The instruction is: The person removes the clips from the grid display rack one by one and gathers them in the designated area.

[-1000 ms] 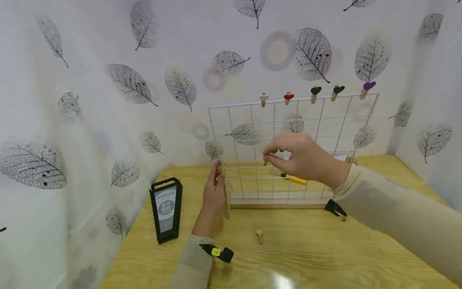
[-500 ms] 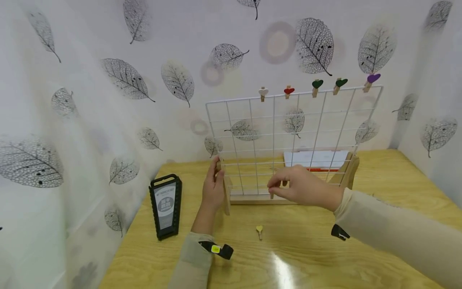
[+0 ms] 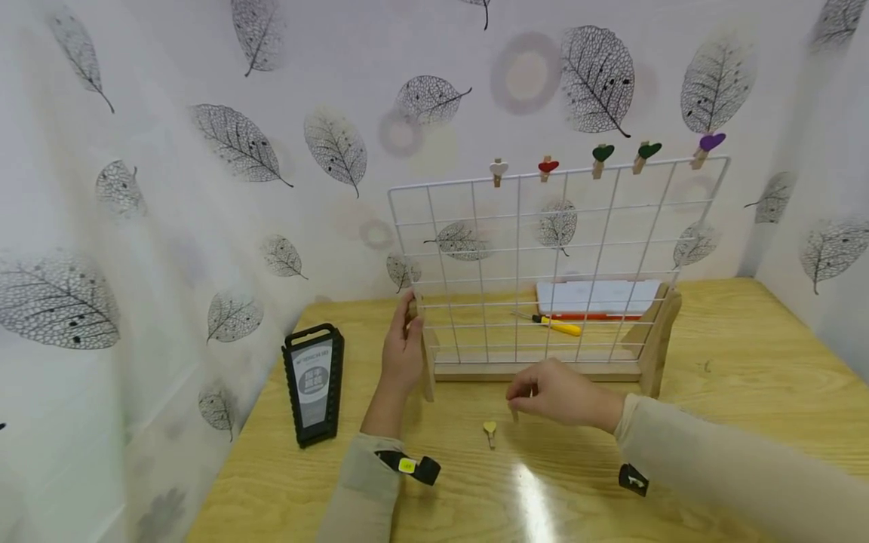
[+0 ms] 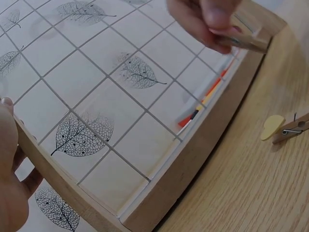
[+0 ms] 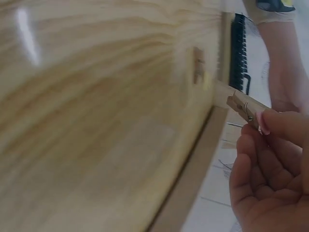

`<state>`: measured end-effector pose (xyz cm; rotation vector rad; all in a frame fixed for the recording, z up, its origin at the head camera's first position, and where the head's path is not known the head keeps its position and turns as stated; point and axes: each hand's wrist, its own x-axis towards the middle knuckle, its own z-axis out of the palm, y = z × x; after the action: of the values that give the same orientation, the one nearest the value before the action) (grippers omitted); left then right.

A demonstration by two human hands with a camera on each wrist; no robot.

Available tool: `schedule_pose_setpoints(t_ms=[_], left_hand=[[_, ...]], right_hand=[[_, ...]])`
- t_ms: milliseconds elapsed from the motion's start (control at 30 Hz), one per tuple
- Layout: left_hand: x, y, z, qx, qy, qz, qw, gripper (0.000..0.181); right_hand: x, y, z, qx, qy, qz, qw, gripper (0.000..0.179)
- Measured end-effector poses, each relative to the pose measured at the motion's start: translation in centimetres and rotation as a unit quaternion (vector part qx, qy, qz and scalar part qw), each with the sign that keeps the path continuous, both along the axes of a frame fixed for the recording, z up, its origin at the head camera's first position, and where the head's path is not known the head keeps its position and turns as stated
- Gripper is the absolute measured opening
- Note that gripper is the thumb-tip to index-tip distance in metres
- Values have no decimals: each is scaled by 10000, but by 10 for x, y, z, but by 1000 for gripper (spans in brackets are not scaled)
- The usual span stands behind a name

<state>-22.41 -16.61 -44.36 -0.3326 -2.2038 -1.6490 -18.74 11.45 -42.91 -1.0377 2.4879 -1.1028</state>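
My left hand [image 3: 402, 354] holds the left wooden side support [image 4: 58, 179] of a white wire grid rack. Between thumb and fingertips, my right hand [image 3: 560, 392] pinches a small wooden clothespin [image 5: 244, 107] with a pinkish piece on it, low in front of the rack's wooden base bar [image 3: 475, 371]. On the table just left of that hand lies another clothespin [image 3: 490, 432], with a yellow heart. Along the grid's top wire sit several heart clothespins: a white one [image 3: 498, 170], a red one [image 3: 547, 168], two green ones and a purple one [image 3: 709, 147].
Behind the grid lie a yellow-handled tool [image 3: 562, 327] and a white case [image 3: 597, 296] with a red edge. A black holder with a grey label [image 3: 314, 386] rests on the wooden table at the left. A leaf-print curtain [image 3: 380, 60] hangs behind.
My right hand has come down from in front of the grid's middle to low over the table, still pinching the clothespin. My left hand stays on the side support.
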Motion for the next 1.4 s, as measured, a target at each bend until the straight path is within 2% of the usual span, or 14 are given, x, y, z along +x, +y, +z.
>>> schedule_pose_setpoints(t_ms=[133,400,867,1167,1300,1400], left_hand=[[0,2,1,-10,41,-13,10000,51],[-1,3,4,38,25,-47,10000,50],[-1,3,6,225,-66,-77,9997,52],[0,2,4,109,35,-77,9999,51],[0,2,4,95,31,-64,9999,51],[0,1,3,122,31,-55,9999,51]], right_hand=[[1,0,-15,65,-175,-4,9998,7],[5,-3,-33,159,-514,-8,9986,5],[6,-7,-38,316,-421,-60,9986,5],[7,-7,-41,270,-452,-22,9986,6],[7,-6,-41,283,-219,10,9994,8],[6,-5,-39,223,253,25,9994,9]])
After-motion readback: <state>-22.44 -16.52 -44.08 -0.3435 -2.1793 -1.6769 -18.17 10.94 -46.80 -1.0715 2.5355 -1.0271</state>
